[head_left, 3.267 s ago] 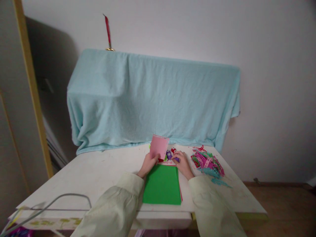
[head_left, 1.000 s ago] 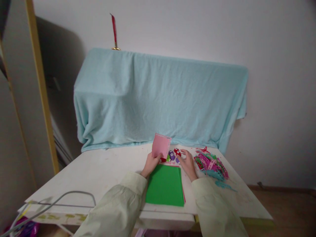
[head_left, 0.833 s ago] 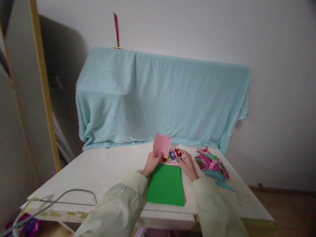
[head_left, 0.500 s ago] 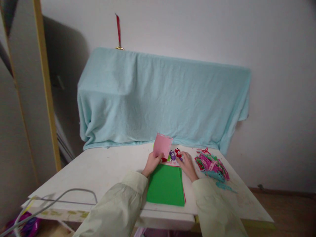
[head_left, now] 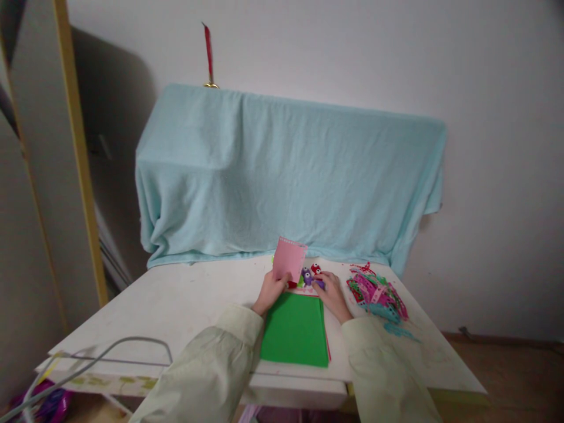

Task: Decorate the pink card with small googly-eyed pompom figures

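Note:
My left hand (head_left: 269,292) holds a small pink paper card (head_left: 288,262) upright above the far end of a green paper stack (head_left: 295,331). My right hand (head_left: 331,295) rests on the table beside it, fingertips on a small purple punch (head_left: 319,283). More little punches, purple (head_left: 306,274) and red (head_left: 315,268), stand just beyond my fingers. Whether my fingers grip the purple punch or only touch it is too small to tell. Both arms wear pale green sleeves.
A heap of pink, green and blue cut paper strips (head_left: 376,292) lies right of my right hand. A light blue cloth (head_left: 286,176) covers something large at the back of the white table (head_left: 185,299). A grey cable (head_left: 106,352) curves over the near left corner.
My right hand drew back slightly from the red punch to the purple one nearer the green stack. The pink card stays held upright in my left hand.

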Available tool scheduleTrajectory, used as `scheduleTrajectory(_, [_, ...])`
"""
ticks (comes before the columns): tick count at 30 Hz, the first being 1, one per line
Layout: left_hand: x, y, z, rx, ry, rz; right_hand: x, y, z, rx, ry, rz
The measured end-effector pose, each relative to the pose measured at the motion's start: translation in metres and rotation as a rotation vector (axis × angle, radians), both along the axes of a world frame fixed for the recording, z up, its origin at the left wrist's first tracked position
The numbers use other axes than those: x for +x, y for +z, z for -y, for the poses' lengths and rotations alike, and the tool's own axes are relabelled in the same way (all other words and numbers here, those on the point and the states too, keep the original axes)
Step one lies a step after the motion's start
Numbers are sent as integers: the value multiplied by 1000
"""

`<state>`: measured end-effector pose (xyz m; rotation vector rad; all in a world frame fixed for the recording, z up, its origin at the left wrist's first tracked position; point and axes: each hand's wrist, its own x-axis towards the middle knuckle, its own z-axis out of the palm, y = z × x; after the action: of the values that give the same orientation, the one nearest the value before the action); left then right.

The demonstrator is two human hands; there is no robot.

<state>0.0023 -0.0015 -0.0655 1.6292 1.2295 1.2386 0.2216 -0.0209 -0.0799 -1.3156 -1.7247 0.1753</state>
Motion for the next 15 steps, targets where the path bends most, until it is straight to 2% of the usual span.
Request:
scheduleTrajectory(4, [0,-1,0,-4,2,-23,0,7,0,26,41,-294])
scheduleTrajectory(10, [0,-1,-1,-2,19,-11,0,11,-6,-29,153,-950])
scheduleTrajectory(12, [0,-1,-1,1,19,-15,0,12,-4,-72,177,-1060])
scheduleTrajectory(15, [0,-3,-3,-5,21,-27,0,17,1,-153,206,-1066])
